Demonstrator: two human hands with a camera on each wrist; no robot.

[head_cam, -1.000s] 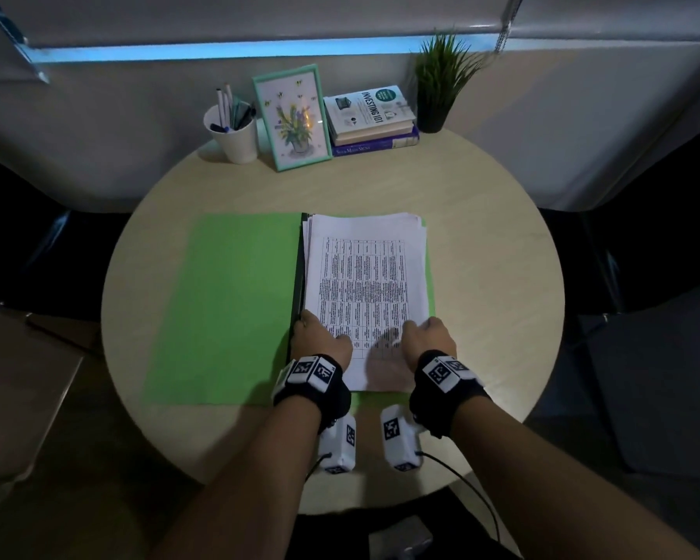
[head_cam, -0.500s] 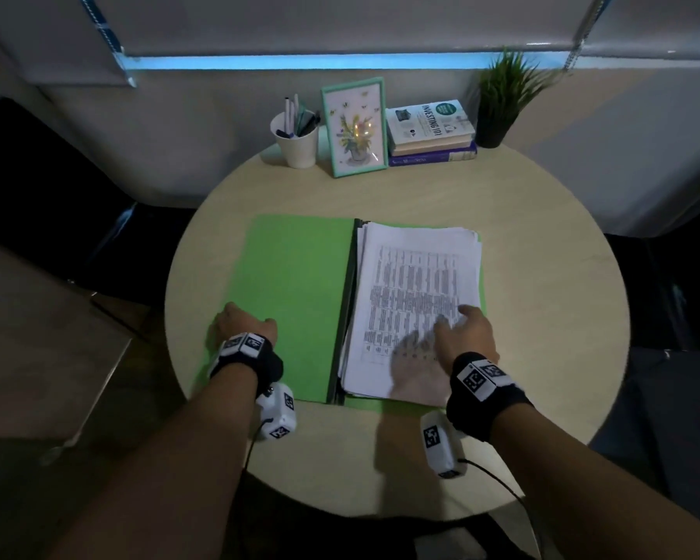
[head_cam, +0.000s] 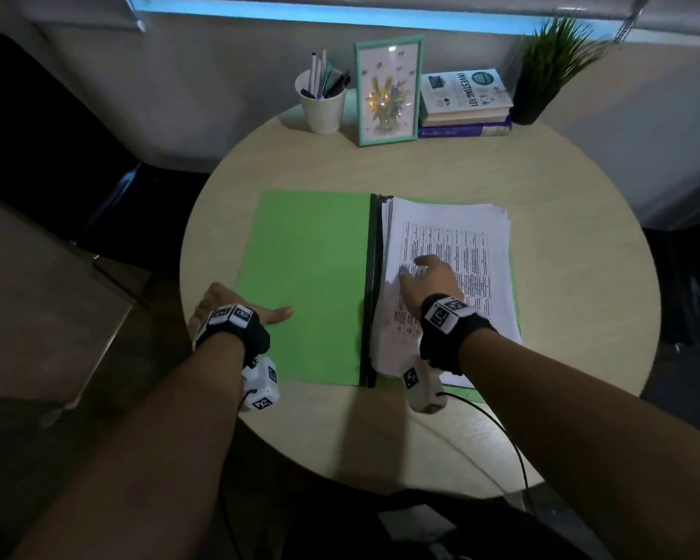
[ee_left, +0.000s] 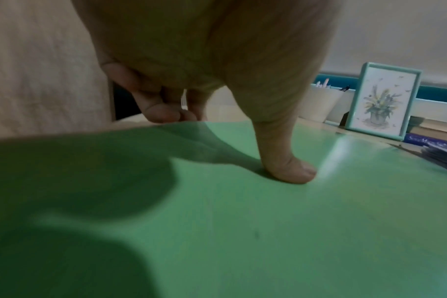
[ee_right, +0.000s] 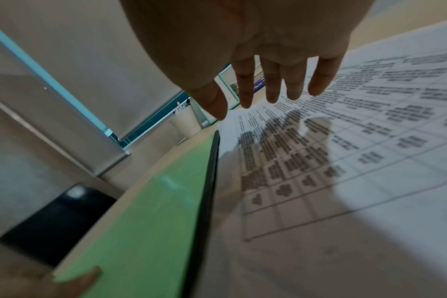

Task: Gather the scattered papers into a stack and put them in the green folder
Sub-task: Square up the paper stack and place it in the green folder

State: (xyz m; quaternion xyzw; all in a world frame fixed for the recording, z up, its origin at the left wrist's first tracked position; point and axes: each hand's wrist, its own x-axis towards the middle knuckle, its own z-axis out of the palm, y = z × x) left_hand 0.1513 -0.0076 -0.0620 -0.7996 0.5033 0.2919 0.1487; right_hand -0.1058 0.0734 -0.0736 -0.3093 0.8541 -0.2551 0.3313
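You have one round table (head_cam: 562, 220) in front of you. On it lies one green folder (head_cam: 308, 276), opened flat, with a dark spine down its middle. The left flap reaches close to the table's left edge. The right flap holds one stack of papers (head_cam: 473, 244), a bit uneven at the top. The top sheet shows a printed grid of small words, too blurry to read. The table is bare between the folder and the things at the far edge, and along the right edge and the near edge.

Your two hands are both over the folder. Your left hand (head_cam: 223, 303) grasps the outer edge of the left flap near its near corner: the thumb (ee_left: 286, 161) lies on top of the green, and the fingers (ee_left: 161, 108) curl under the edge. Your right hand (head_cam: 431, 276) is released and flat over the papers, fingers (ee_right: 273, 88) straight and spread; I cannot tell if they touch the sheet.

At the far edge of the table stand one small stack of books (head_cam: 463, 105); the top one reads "INVESTING 101", and I cannot count them for sure. Beside them are one potted plant (head_cam: 550, 70), one picture frame (head_cam: 386, 90) showing flowers, and one white cup (head_cam: 322, 105) with several pens.
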